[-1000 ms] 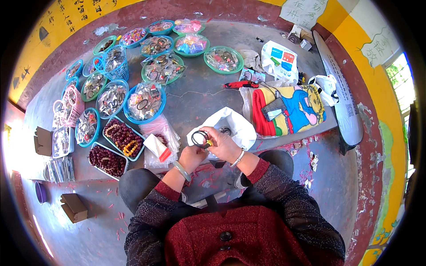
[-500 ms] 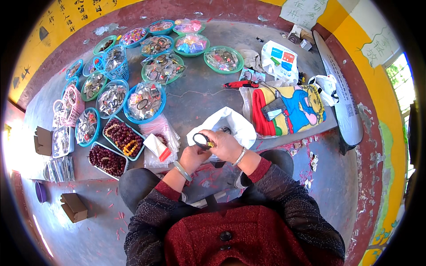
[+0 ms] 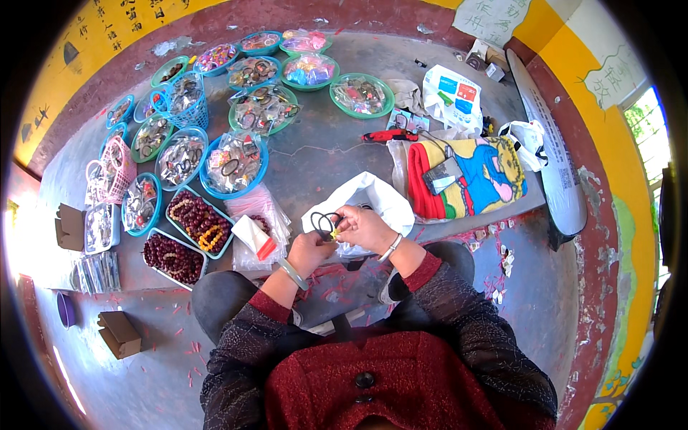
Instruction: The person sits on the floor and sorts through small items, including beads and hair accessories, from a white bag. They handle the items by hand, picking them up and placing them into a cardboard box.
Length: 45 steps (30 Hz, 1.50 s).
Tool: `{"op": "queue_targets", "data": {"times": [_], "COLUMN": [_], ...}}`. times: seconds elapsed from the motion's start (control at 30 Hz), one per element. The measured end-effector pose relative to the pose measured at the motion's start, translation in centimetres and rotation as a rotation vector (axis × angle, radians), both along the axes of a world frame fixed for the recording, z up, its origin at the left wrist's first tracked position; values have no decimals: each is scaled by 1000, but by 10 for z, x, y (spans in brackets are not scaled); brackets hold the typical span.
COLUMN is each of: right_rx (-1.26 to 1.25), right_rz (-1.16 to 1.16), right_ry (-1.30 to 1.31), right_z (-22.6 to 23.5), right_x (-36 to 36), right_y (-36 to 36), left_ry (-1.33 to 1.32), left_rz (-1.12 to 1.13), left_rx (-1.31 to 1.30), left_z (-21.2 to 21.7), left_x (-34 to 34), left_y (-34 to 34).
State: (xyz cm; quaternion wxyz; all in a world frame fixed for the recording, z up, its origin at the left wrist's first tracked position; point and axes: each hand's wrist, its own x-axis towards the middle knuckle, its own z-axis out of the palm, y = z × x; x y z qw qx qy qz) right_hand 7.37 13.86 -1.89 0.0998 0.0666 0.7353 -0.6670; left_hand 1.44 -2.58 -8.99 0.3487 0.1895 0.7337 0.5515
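While both hands met above one white plastic bag (image 3: 380, 201), my left hand (image 3: 309, 251) and right hand (image 3: 365, 228) pinched one thin black elastic loop (image 3: 324, 221).

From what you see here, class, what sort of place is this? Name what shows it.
Probably a ground-level trinket stall or jewellery-sorting spot: round trays of packaged bangles, rectangular trays of bead bracelets, and both hands working a black cord loop over a white bag.
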Motion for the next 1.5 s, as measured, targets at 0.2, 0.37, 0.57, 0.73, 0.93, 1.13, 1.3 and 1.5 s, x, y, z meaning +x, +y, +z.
{"op": "queue_targets", "data": {"times": [0.2,0.37,0.57,0.73,0.93,1.13,1.3,1.5], "right_rx": [63,330,315,429,615,701,617,420], "right_rz": [-68,-52,-59,-14,38,27,96,-2], "right_ry": [85,219,179,156,331,338,388,181], "right_z": [-5,-2,11,13,10,7,5,-1], "right_x": [1,2,4,4,4,5,3,1], "right_y": [-4,-5,-4,-3,-3,-7,-1,2], "left_ry": [-42,-98,-202,-225,-243,-239,-239,-194], "left_rz": [8,-2,36,35,8,-19,-24,53], "left_rx": [60,113,176,200,197,205,202,196], "left_z": [-9,9,31,22,37,35,35,42], "left_x": [0,0,5,4,6,5,6,3], "left_y": [0,1,3,2,2,2,0,1]}}
